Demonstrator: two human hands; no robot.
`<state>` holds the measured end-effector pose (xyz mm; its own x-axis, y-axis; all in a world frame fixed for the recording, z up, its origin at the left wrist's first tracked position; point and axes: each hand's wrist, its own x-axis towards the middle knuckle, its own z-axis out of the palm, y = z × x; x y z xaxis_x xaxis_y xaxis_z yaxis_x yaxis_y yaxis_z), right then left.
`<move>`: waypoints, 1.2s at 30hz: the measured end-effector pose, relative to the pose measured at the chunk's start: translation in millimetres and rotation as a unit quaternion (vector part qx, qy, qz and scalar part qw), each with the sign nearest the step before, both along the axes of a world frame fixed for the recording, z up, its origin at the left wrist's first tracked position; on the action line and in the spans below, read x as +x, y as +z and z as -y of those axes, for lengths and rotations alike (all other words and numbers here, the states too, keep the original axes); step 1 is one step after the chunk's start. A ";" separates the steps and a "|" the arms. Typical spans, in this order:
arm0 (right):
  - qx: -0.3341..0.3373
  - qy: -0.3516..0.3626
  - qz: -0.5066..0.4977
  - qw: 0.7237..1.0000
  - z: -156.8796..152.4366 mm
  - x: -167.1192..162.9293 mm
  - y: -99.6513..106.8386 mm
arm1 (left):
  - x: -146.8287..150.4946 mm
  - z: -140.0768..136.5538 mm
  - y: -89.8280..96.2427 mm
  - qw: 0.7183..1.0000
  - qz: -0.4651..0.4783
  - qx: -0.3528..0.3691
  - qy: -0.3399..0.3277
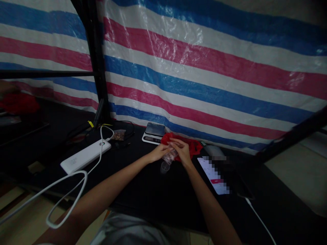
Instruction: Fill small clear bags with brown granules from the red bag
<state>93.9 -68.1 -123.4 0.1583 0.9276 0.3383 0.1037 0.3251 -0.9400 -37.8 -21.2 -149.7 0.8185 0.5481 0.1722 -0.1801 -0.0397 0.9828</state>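
Observation:
My left hand [160, 152] and my right hand [182, 151] meet over the black table, fingers closed on a small clear plastic bag [170, 158] that hangs between them. What the bag holds is too dim to make out. Just below it lies a small clear round piece of plastic [165, 167], perhaps a lid or cup. Behind my right hand spreads a crumpled red plastic bag [194, 147]. A small digital scale [155, 129] with a dark weighing plate stands beyond my left hand, against the red bag's left side.
On the left lies a white power bank [85, 157] with a looped white cable [84, 180], beside a small bag of brown bits [119, 134]. To the right is a lit phone [209, 173] and a dark phone [242, 187] on a cable. A striped tarp [199, 78] hangs behind.

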 end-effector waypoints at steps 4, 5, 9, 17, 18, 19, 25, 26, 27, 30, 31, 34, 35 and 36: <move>0.019 -0.078 0.011 0.997 -2.2 0.3 -1.3 | 1.0 2.4 -2.1 0.999 -0.007 0.010 -0.031; 0.028 -0.094 0.005 0.995 -3.1 1.2 -2.0 | 0.8 2.3 -1.6 0.999 -0.009 0.018 -0.037; 0.050 -0.142 -0.004 0.989 -5.4 3.8 -3.1 | -0.5 -1.4 -0.2 0.997 -0.026 0.049 -0.050; 0.001 -0.050 -0.002 0.999 -4.9 9.2 0.5 | -0.9 -5.7 -5.9 0.997 -0.020 0.066 -0.027; -0.009 -0.046 0.006 0.999 -5.5 10.7 0.2 | -0.6 -5.9 -6.6 0.997 -0.021 0.064 -0.024; -0.015 -0.051 0.014 0.998 -6.3 11.9 -0.4 | -0.3 -6.2 -7.2 0.998 -0.022 0.061 -0.023; -0.009 -0.069 0.025 0.997 -7.7 6.5 -6.6 | 0.6 -5.3 -6.5 0.997 -0.032 0.065 0.029; -0.003 -0.072 0.036 0.997 -6.9 4.3 -7.3 | 0.6 -4.6 -5.5 0.997 -0.031 0.057 0.029; 0.005 -0.079 0.055 0.995 -5.8 2.2 -7.8 | 0.7 -3.6 -4.4 0.999 -0.028 0.042 0.018; 0.045 -0.113 0.163 0.979 -0.6 -2.2 -7.7 | 1.5 -0.2 -1.4 1.000 -0.011 -0.010 -0.027; 0.060 -0.130 0.215 0.966 1.4 -2.9 -7.3 | 1.9 0.9 -0.8 0.999 -0.005 -0.020 -0.032; 0.107 -0.166 0.359 0.912 6.9 -4.0 -6.5 | 3.5 2.9 -0.8 0.999 -0.004 -0.037 -0.019; 0.122 -0.167 0.394 0.896 8.2 -4.2 -6.6 | 3.9 3.0 -1.4 0.999 -0.010 -0.039 -0.015; 0.137 -0.165 0.419 0.882 9.3 -4.4 -6.9 | 4.2 2.7 -2.1 0.999 -0.017 -0.039 -0.014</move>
